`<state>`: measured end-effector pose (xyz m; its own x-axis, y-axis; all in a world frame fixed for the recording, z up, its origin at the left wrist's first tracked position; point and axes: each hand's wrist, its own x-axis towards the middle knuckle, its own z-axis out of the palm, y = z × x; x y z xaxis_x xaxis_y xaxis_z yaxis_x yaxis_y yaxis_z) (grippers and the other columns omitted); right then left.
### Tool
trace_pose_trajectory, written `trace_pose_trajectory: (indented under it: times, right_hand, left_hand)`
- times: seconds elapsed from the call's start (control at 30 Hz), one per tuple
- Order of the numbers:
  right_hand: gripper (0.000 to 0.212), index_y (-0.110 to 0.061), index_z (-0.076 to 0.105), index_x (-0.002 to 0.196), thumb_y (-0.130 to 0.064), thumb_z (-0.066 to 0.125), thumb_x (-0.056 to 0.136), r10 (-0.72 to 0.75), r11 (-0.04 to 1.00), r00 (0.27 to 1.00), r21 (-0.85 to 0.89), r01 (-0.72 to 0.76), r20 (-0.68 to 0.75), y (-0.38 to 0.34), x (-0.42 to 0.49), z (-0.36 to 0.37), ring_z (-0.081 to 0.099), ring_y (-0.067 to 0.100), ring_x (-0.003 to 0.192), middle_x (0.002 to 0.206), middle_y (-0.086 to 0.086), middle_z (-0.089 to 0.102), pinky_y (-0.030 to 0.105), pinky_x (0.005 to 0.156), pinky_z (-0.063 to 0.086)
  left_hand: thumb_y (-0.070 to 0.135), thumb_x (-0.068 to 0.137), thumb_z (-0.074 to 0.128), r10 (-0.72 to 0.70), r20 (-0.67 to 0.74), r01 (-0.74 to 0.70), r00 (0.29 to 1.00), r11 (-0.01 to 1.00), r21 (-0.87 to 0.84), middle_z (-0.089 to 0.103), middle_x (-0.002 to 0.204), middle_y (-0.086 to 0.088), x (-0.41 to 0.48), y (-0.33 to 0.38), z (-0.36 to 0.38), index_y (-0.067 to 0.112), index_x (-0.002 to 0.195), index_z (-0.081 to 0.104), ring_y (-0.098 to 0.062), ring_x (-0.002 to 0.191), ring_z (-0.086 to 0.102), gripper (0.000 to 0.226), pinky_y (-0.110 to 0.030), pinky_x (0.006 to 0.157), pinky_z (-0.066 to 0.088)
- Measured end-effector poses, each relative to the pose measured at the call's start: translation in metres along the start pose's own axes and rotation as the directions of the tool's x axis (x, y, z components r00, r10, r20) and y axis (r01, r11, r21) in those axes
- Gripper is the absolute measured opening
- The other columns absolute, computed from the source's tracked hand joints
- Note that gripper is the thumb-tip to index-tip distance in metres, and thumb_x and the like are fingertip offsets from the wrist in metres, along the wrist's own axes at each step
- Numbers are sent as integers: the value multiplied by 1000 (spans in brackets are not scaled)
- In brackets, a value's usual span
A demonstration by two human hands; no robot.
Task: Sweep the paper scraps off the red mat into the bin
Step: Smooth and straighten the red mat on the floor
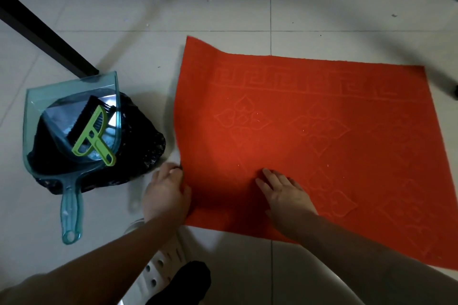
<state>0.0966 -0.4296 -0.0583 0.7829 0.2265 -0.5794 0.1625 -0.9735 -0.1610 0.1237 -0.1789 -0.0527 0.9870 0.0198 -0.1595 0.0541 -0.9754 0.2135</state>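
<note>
Gripping the red mat (322, 143) by its left edge, close beside the bin (148, 138).

The left hand (166, 193) is curling round the mat's near-left edge, while the right hand (285, 195) is resting open, fingers straight, on the mat near its front edge. Tiny paper scraps (302, 131) are dotting the mat's middle. Bare floor tiles (223, 2) are lying open past its far edge. A teal dustpan (70, 210) is sitting across the black-bagged bin, a green brush (91, 134) lying inside it.
</note>
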Motion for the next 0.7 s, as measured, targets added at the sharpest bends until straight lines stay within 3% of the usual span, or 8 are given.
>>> trace_pose_trajectory:
  times: [0.1,0.17,0.27,0.37,0.5,0.57,0.63,0.7]
  right_hand:
    - [73,-24,4,155,-26,47,96,0,1000,1000,-19,0,-7,0,1,4,3,22,149,162,3,-8,42,121,13]
    - [73,-24,3,155,-25,48,96,1,1000,1000,-23,-1,-3,-1,1,4,3,23,149,162,3,-8,43,121,13]
    - [70,-24,5,155,-26,44,96,-5,1000,1000,-26,5,-13,-1,1,4,4,22,149,163,3,-7,43,120,14]
    - [71,-24,4,155,-26,44,96,-13,1000,1000,-27,13,-3,0,-1,3,2,22,149,163,3,-8,43,121,12]
    - [73,-24,0,155,-28,44,97,-14,999,1000,-35,15,20,0,-2,2,-1,22,150,162,3,-11,43,121,10]
    - [72,-25,0,155,-28,44,97,-19,999,1000,-33,19,18,0,-3,1,-1,22,150,162,3,-11,43,121,11]
    - [71,-25,1,155,-27,43,98,-29,999,999,-27,30,23,1,-3,-1,-3,22,150,162,3,-13,43,121,11]
    - [72,-26,-1,155,-24,44,98,-46,998,998,-38,48,41,3,-4,-1,-6,22,150,162,3,-15,43,121,10]
  left_hand:
    - [22,80,62,234,61,-236,970,972,17,32,157,-3,-2,22,6,16,99,67,-28,142,31,20,-45,106,43]
    - [25,83,57,285,142,-286,948,958,-17,12,164,4,-3,39,10,21,102,64,-22,150,14,20,-41,113,36]
    - [30,89,52,252,373,-291,893,955,50,-5,164,8,9,55,16,23,109,58,-19,151,1,23,-40,116,29]
    - [29,91,51,200,557,-293,806,952,82,-5,165,4,30,58,13,20,111,58,-24,151,1,23,-47,113,32]
    - [29,93,52,184,675,-313,714,947,73,-3,165,-2,48,57,6,17,102,57,-32,150,5,16,-49,113,33]
    - [29,92,53,203,658,-311,725,949,49,-2,165,-2,47,56,6,21,85,49,-31,150,6,12,-49,113,33]
    - [28,89,56,236,593,-287,769,958,-9,3,165,0,41,51,5,24,71,37,-26,151,9,26,-46,110,37]
    - [26,85,61,233,489,-194,840,972,-130,13,163,5,31,47,1,26,70,36,-19,146,26,28,-39,100,45]
